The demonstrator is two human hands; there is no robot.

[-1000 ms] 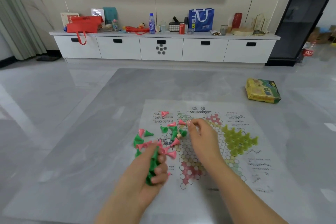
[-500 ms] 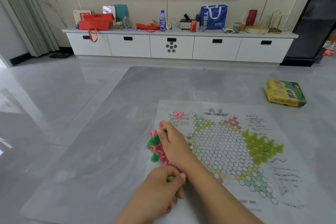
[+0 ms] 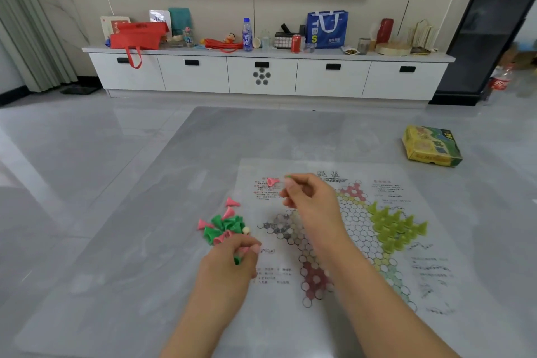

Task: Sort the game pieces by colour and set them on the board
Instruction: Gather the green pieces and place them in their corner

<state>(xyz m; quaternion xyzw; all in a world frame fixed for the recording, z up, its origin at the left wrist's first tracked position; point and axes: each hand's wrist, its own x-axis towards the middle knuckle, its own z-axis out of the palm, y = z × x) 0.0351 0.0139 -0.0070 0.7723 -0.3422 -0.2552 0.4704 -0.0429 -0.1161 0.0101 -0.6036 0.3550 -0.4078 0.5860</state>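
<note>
Lying flat on the glossy grey table (image 3: 139, 241), the thin printed board (image 3: 343, 325) shows a star of small hexagon-packed circles with coloured tips. On its right tip stands a tight block of yellow-green pieces (image 3: 396, 228), cone-shaped, points up. A yellow and green box (image 3: 432, 146) sits well apart on the table, beyond the board's far right corner.

Off the board's left edge lies a loose heap of green pieces (image 3: 225, 227), smooth plastic cones tipped on their sides, with pink pieces (image 3: 230, 208) mixed in and just beyond it, points in various directions. One single pink piece (image 3: 272, 182) lies on its side on the printed text at the board's far left, wide mouth to the left.

Right hand (image 3: 312, 206) is raised over the board, thumb and forefinger pinching a small green piece (image 3: 288, 176) at their tips; its axis cannot be read. Left hand (image 3: 229, 266), just this side of the heap, has fingers curled around a held bunch (image 3: 239, 256) of pink and green pieces.
</note>
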